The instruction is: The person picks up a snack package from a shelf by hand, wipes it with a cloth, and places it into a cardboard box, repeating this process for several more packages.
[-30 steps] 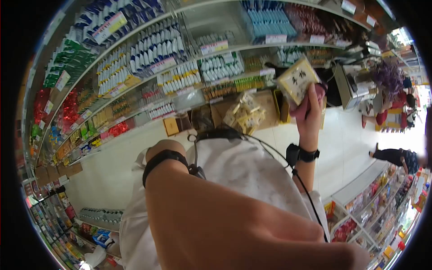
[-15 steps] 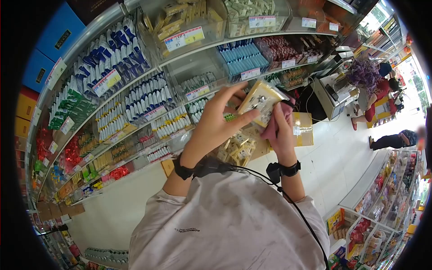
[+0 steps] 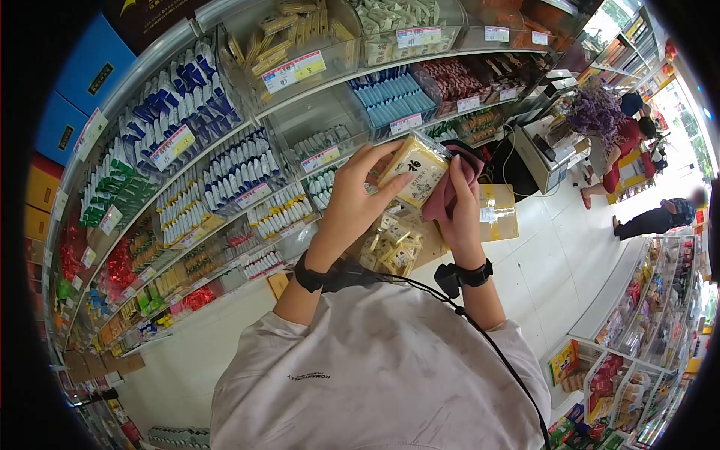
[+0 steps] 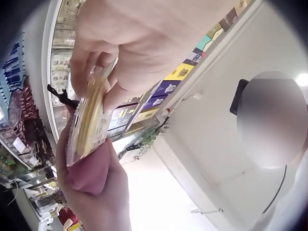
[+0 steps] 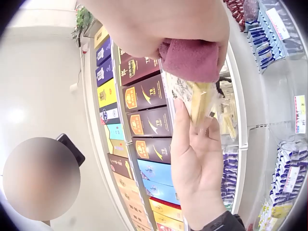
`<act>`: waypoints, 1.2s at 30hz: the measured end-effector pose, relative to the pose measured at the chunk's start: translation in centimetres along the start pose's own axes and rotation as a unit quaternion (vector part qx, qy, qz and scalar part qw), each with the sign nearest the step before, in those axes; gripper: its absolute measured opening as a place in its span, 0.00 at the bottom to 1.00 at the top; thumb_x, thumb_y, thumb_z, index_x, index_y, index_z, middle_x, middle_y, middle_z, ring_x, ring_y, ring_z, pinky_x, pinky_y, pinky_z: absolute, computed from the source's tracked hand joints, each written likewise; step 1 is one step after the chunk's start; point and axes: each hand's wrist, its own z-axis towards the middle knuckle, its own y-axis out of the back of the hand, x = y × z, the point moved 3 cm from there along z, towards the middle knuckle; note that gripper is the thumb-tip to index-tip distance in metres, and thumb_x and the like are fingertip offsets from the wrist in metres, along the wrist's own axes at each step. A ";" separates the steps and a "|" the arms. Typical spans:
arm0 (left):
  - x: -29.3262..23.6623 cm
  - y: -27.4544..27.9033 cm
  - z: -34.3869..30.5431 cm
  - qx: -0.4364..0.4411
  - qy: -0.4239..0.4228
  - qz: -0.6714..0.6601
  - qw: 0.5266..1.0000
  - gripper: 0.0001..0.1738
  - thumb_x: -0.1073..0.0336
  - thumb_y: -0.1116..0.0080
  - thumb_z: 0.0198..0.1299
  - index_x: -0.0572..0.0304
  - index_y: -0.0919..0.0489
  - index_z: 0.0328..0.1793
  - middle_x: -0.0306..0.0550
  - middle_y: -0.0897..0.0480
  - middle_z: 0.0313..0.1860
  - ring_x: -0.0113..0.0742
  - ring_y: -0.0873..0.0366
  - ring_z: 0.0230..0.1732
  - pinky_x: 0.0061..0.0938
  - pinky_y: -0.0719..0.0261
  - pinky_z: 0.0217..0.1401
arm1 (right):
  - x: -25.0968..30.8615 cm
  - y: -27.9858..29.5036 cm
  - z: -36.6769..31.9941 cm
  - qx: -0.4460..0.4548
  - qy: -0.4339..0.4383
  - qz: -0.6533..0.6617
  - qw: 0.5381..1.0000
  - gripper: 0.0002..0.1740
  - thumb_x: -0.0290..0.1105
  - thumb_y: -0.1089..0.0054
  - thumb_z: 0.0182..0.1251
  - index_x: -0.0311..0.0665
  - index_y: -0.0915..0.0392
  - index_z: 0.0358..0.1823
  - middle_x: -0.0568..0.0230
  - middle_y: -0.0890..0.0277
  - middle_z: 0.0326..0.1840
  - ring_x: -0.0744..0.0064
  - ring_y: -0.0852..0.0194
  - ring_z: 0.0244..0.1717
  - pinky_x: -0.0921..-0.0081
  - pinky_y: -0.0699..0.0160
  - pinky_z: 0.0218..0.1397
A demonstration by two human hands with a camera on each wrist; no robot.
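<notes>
Head view: both forearms raised before chest. Left hand [image 3: 356,199] curls fingers round yellow packet [image 3: 412,171] held between hands. Right hand [image 3: 457,214] grips pink cloth [image 3: 450,187] against packet's far side.
Left wrist view: thumb and fingers pinch packet edge-on, cloth touching below.
Right wrist view: right fingers bunch cloth above packet; left palm upright beneath.

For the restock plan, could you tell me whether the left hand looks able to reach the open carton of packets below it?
Probably yes: the carton lies below the left hand with nothing between them, though that hand pinches the yellow packet.
</notes>
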 end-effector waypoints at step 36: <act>1.1 -0.8 -1.7 0.117 0.000 -0.052 0.992 0.23 0.59 0.38 0.73 0.70 0.21 0.65 0.49 0.17 0.53 0.34 0.17 0.51 0.28 0.18 0.55 | 1.1 -1.3 0.5 0.058 0.062 -0.088 0.993 0.10 0.31 0.31 0.72 0.42 0.23 0.49 0.76 0.23 0.44 0.87 0.26 0.42 0.81 0.27 0.45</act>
